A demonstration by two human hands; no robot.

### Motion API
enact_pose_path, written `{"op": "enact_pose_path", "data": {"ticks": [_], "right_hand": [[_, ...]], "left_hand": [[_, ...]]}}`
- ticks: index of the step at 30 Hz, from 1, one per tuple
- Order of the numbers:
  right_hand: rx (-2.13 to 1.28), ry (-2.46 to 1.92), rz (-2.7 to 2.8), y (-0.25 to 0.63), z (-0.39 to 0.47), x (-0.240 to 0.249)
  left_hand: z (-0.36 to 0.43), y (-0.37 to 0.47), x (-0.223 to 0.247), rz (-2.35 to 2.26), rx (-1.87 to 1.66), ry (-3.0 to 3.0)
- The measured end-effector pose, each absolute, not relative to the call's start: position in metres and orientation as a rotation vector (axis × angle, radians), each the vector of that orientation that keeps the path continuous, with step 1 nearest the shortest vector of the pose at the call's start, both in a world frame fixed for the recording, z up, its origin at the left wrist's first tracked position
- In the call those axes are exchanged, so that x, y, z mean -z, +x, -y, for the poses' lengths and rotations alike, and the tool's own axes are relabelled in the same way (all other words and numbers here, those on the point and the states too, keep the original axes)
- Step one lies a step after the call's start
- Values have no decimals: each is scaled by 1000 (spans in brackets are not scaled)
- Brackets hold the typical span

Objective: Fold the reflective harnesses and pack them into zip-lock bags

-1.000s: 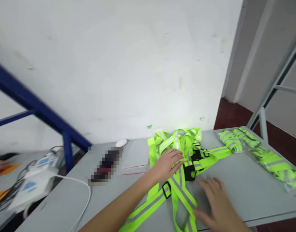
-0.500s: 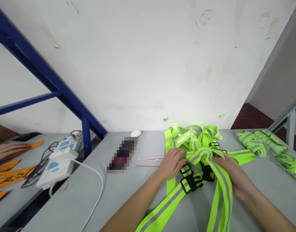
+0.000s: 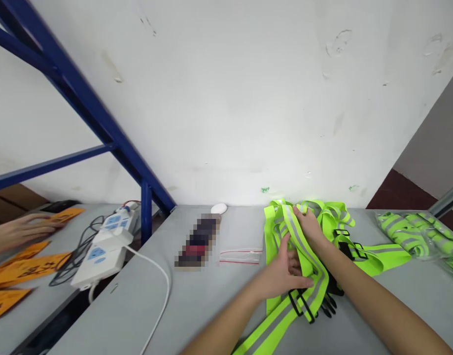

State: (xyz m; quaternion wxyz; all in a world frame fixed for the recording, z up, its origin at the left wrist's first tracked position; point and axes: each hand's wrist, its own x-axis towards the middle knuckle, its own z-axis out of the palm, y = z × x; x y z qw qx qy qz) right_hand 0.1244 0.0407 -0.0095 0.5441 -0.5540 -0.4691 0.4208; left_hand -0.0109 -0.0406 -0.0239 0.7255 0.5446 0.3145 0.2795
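Find the neon yellow-green webbing harness with grey reflective stripes (image 3: 303, 246) heaped loosely on the flat grey desk (image 3: 200, 301), right of centre, directly at both hands. Note the left hand (image 3: 283, 276) at the heap's near left, fingers curled in beside a raised strap, thumb spread to the near side; cannot tell whether closed on the webbing. Note the right hand (image 3: 310, 229) farther off, reaching across from the right, fingers narrowed, apparently holding the far part of that strap; thumb hidden.

Read the raised strap's long axis as far left to near right, passing between the hands. Rate the left hand nearer to the near bend, beside black plastic buckle prongs (image 3: 328, 304); the right hand nearer to the far end. Log one tail trailing near left, another stretching right past the right forearm.

Mark the scuffed white wall (image 3: 226, 108) bounding the far side. See clear-bagged neon webbing rolls (image 3: 403, 234) at far right, a flat transparent bag with red seal lines (image 3: 241, 256) just left. Judge the widest room near left, toward the thin white cable (image 3: 167, 276).
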Motion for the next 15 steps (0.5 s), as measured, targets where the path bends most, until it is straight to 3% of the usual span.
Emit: {"op": "enact_pose_path", "data": {"ticks": [5,10,13,15], "right_hand": [[-1048,-1365,1387,165,-29,-7],[-821,-1454,1543,237,12,-26],[-697,-1488,1656,267,38,-13],[-607,-1468,1880,278,48,4]], "left_hand": [[34,-10,30,-927,-735,1463],[21,-25,22,-1215,-1031,1802],[38,-22,7,-1048,-1092,2167],[58,-10,1,-713,-932,2478]]}}
